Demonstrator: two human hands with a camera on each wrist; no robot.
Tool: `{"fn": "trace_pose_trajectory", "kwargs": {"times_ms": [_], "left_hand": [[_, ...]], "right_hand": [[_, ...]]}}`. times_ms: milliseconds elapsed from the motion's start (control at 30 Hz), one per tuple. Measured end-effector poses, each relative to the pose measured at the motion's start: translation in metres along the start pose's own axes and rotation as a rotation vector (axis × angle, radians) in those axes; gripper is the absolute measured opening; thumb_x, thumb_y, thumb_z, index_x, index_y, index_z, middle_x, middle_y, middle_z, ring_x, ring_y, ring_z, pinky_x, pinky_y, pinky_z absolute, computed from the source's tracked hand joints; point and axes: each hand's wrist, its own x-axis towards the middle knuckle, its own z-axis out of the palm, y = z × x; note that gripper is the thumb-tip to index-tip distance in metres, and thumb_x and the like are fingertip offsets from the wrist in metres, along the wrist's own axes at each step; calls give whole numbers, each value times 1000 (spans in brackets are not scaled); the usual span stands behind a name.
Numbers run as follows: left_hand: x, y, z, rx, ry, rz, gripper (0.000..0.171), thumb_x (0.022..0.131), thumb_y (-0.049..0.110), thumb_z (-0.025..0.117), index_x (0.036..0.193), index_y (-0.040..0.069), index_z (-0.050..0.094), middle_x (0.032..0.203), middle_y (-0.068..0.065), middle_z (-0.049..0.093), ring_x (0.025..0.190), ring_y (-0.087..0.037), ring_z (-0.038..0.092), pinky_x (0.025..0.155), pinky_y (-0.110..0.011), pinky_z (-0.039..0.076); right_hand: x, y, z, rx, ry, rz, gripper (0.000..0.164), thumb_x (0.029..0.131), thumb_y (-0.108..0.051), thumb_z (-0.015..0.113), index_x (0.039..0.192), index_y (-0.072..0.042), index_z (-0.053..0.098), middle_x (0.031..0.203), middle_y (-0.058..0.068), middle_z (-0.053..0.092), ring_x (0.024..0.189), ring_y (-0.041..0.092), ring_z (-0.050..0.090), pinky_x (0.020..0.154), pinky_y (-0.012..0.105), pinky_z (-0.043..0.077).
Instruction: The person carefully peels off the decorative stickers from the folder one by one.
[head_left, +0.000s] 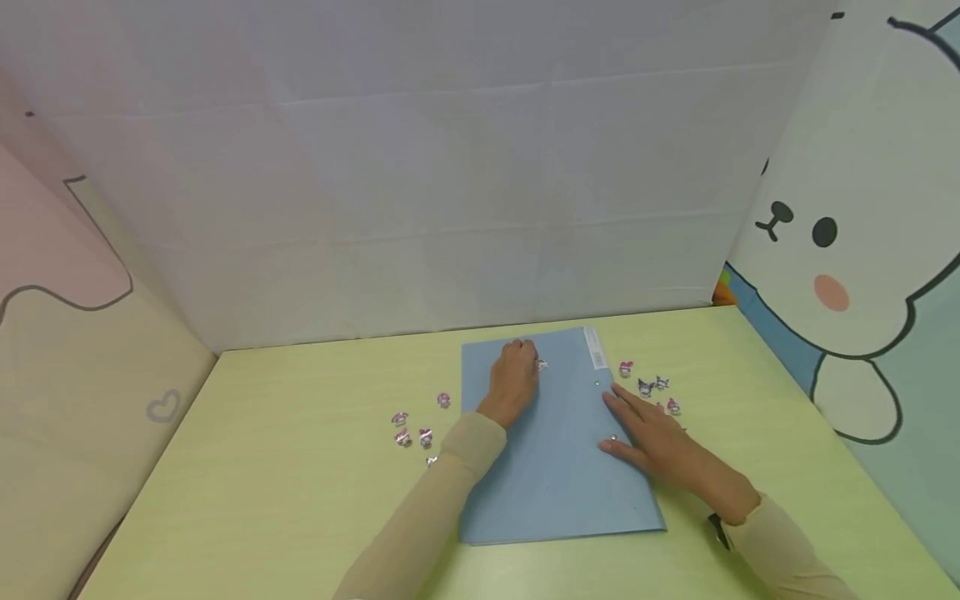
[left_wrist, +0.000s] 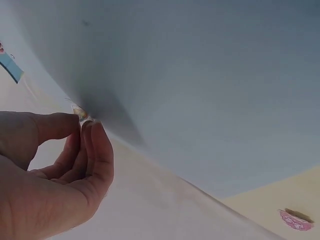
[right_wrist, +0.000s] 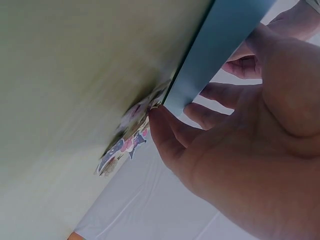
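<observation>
A blue folder [head_left: 555,475] lies flat on the pale yellow-green table, with a white barcode label [head_left: 594,347] near its top right corner. Over the folder's upper part, my left hand [head_left: 513,379] pinches a small shiny sticker [left_wrist: 79,112] between thumb and fingertips, right at the blue surface. My right hand [head_left: 656,442] rests on the folder's right edge, fingers extended and spread. Its thumb lies beside a small shiny round dot [head_left: 613,437] on the cover, and a similar dot [head_left: 597,382] sits above the fingertips.
Left of the folder are several small pink and purple character stickers [head_left: 402,437] on the table [head_left: 300,500]. More stickers [head_left: 645,387] lie to the right, close to my right fingers. A white sheet [head_left: 450,167] hangs behind the table, and printed cartoon panels [head_left: 862,292] stand at the sides.
</observation>
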Motion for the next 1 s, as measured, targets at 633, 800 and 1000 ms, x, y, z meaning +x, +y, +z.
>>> {"fn": "trace_pose_trajectory", "kwargs": {"times_ms": [633, 800, 1000], "left_hand": [[-3, -2, -9, -78, 10, 18, 6, 96, 2, 65, 97, 2, 71, 93, -12, 68, 92, -28, 65, 76, -39, 55], [-4, -3, -14, -120, 7, 16, 5, 98, 4, 65, 95, 2, 68, 91, -11, 67, 91, -28, 64, 75, -38, 54], [-5, -6, -16, -139, 23, 10, 5, 98, 4, 67, 94, 1, 67, 89, -11, 69, 88, -27, 65, 75, -37, 55]], "right_hand": [[1, 2, -1, -1, 18, -39, 71, 99, -33, 69, 152, 6, 42, 158, 30, 37, 142, 51, 39, 109, 68, 34], [1, 3, 0, 2, 15, -43, 70, 99, -32, 68, 152, 6, 42, 158, 30, 36, 141, 51, 39, 109, 68, 34], [0, 4, 1, 5, 4, -34, 71, 99, -33, 68, 152, 7, 41, 158, 30, 35, 142, 51, 38, 109, 67, 34]]}}
